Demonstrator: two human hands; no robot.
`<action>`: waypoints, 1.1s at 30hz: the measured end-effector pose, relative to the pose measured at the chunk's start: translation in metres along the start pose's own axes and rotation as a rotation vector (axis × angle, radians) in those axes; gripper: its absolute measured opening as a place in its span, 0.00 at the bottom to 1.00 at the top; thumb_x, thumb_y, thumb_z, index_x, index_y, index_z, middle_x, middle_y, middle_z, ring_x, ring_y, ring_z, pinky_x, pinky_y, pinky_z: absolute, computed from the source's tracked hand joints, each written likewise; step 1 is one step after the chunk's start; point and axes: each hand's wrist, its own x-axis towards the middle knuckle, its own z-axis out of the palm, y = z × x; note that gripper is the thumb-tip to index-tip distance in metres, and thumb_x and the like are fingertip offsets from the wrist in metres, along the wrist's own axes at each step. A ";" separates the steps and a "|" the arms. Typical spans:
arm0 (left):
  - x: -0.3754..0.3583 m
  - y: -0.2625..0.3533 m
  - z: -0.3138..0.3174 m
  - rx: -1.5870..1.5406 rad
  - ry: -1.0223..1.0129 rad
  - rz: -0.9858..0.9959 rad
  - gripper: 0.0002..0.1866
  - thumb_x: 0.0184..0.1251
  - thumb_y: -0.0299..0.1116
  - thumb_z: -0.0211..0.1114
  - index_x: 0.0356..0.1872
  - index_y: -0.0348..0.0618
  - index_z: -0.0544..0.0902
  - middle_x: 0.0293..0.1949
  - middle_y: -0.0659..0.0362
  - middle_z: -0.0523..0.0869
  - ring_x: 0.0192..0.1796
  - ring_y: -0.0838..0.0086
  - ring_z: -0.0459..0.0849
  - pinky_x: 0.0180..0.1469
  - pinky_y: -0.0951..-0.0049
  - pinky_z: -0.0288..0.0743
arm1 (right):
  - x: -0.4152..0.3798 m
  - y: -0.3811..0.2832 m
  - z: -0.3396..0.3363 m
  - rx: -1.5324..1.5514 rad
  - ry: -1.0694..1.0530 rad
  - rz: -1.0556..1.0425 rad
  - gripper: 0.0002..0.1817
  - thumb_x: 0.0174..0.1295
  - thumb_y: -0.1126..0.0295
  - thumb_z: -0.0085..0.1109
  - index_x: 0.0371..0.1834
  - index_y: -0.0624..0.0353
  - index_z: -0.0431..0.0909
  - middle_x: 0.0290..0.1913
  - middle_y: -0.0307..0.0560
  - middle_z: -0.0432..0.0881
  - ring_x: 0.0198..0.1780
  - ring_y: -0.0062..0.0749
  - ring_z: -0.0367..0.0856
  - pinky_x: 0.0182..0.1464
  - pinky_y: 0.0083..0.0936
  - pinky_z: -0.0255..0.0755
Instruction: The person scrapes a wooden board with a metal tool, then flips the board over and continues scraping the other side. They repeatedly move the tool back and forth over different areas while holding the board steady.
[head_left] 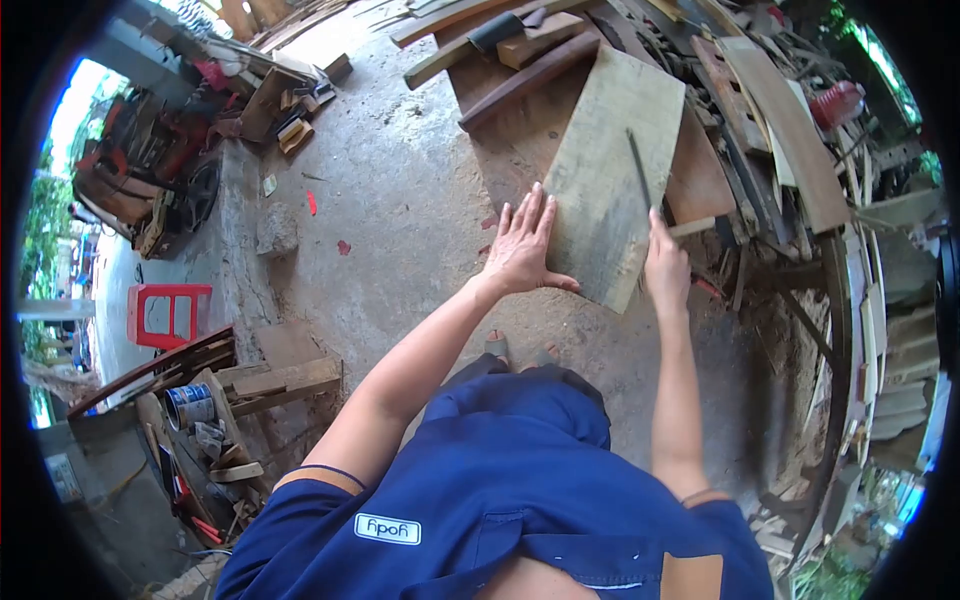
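A wide, pale wooden board (610, 190) lies at a slant in front of me, over darker planks. My left hand (520, 250) rests on its left edge, fingers stretched out and thumb towards the near end. Near the board's right edge, my right hand (665, 265) is closed around the near end of a long, thin, dark tool (638, 168). The tool stretches forward over the board, and I cannot tell its exact kind. Its grip is hidden in the fingers.
Beyond the board lie wooden beams (530, 80) and a dark cylinder (495, 33). Scrap planks (780, 130) pile up at the right, beside a red container (838, 103). At the left are a red plastic stool (168, 315), a paint can (190, 407) and offcuts (285, 380).
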 end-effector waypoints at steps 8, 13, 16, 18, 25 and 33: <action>0.006 -0.001 0.001 0.023 0.001 -0.011 0.82 0.30 0.81 0.73 0.81 0.33 0.46 0.82 0.38 0.41 0.85 0.48 0.39 0.83 0.45 0.35 | 0.055 0.024 0.009 0.001 0.123 0.201 0.21 0.78 0.54 0.47 0.72 0.31 0.74 0.52 0.63 0.86 0.51 0.66 0.84 0.53 0.54 0.78; 0.004 0.001 -0.003 0.038 -0.005 -0.015 0.83 0.30 0.83 0.72 0.81 0.33 0.46 0.82 0.39 0.41 0.85 0.49 0.39 0.83 0.44 0.34 | 0.056 0.041 0.013 0.052 0.379 0.171 0.22 0.78 0.59 0.47 0.72 0.45 0.75 0.52 0.60 0.87 0.51 0.61 0.86 0.51 0.49 0.82; 0.006 0.000 -0.003 0.035 0.000 -0.012 0.83 0.30 0.83 0.72 0.81 0.33 0.46 0.82 0.38 0.43 0.85 0.49 0.39 0.83 0.44 0.34 | 0.030 0.030 -0.004 0.161 0.397 0.229 0.22 0.79 0.62 0.46 0.72 0.51 0.74 0.54 0.60 0.87 0.54 0.53 0.87 0.51 0.45 0.83; 0.005 -0.001 0.001 0.032 0.001 -0.002 0.83 0.30 0.83 0.71 0.81 0.32 0.47 0.82 0.37 0.43 0.85 0.49 0.39 0.83 0.44 0.34 | -0.002 0.018 0.005 0.171 0.391 -0.039 0.22 0.80 0.64 0.45 0.73 0.51 0.73 0.53 0.59 0.87 0.52 0.44 0.90 0.49 0.42 0.85; 0.006 -0.002 0.003 0.070 0.044 0.026 0.82 0.31 0.83 0.71 0.81 0.31 0.47 0.82 0.36 0.43 0.85 0.48 0.40 0.83 0.44 0.34 | -0.038 0.011 0.009 0.117 0.230 0.129 0.22 0.79 0.62 0.48 0.70 0.58 0.75 0.50 0.62 0.87 0.51 0.51 0.89 0.48 0.41 0.82; 0.000 -0.008 0.019 -0.149 0.136 0.019 0.57 0.67 0.65 0.65 0.80 0.30 0.49 0.82 0.36 0.43 0.84 0.46 0.46 0.81 0.47 0.46 | -0.100 -0.007 0.052 0.464 0.212 0.255 0.37 0.62 0.37 0.67 0.38 0.71 0.82 0.27 0.49 0.84 0.32 0.29 0.81 0.35 0.33 0.73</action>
